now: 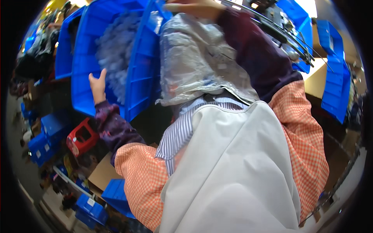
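Both hands [97,86] [193,7] hold clear-wrapped package [196,62] over blue bin [142,66].

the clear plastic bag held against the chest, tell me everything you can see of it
The clear plastic bag is crinkled, shiny and greyish, bulging with contents that cannot be made out. It lies against the person's chest above the white apron, beside a blue bin. The right hand rests at its top edge.

Blue crate [87,42] — orange-checked sleeves [143,174], striped shirt [180,132], white apron [233,174], red box [81,138].
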Demonstrator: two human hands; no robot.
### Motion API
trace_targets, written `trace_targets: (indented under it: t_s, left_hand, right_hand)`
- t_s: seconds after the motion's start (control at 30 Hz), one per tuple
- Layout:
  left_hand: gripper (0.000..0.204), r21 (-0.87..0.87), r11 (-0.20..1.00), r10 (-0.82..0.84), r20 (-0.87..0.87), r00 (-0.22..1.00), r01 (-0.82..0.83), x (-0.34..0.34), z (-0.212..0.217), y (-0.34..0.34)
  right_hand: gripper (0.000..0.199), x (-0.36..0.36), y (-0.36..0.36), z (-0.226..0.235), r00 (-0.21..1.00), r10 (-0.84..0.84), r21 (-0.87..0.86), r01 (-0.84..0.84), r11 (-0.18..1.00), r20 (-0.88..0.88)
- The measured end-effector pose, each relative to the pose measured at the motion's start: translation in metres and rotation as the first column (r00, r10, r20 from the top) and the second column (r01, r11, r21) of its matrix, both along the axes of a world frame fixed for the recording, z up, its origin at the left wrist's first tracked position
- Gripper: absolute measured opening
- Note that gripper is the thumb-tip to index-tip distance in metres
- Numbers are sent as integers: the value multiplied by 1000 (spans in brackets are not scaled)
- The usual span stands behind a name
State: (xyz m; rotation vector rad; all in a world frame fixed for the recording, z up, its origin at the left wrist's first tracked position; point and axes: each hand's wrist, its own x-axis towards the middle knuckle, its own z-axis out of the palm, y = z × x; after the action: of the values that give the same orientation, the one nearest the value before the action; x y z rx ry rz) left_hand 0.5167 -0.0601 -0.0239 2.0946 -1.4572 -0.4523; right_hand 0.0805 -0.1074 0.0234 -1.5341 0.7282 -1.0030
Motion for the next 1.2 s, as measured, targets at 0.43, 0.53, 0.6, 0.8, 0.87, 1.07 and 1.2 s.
trace_targets:
  t_s: [0.43, 0.53, 0.6, 0.8, 0.87, 1.07, 1.2]
  left_hand:
    - [75, -8, 548, -820, -202, 535, 836, -397, -60, 3]
    - [84, 146, 415, -892, -128, 433, 898, -456, -60, 18]
    - [88, 261, 309, -943, -40, 330, 915, -472, -57, 39]
    - [44, 117, 410, -899, 223, 378, 905, -491, -103, 71]
    - [37, 49, 400, -913, 102, 394, 915, -483, -95, 64]
    - [36, -152, 378, -926, -81, 369, 913, -411, -56, 35]
    - [35, -263, 434, -901, -119, 417, 862, -313, 22, 24]
  right_hand:
    - [65, -205, 217, -156, 152, -563, 15, 971, 240, -813]
    - [61, -201, 203, -193, 240, -560, 31, 934, 356, -793]
    - [60, -185, 185, -206, 282, -607, 38, 923, 383, -743]
    - [50, -141, 172, -145, 423, -717, 187, 902, 388, -555]
    - [44, -149, 188, -107, 468, -567, 97, 822, 562, -678]
    - [32, -151, 253, -102, 226, -397, -155, 669, 727, -889]
    - [32, -117, 283, -172, 38, -180, -145, 438, 887, -983]
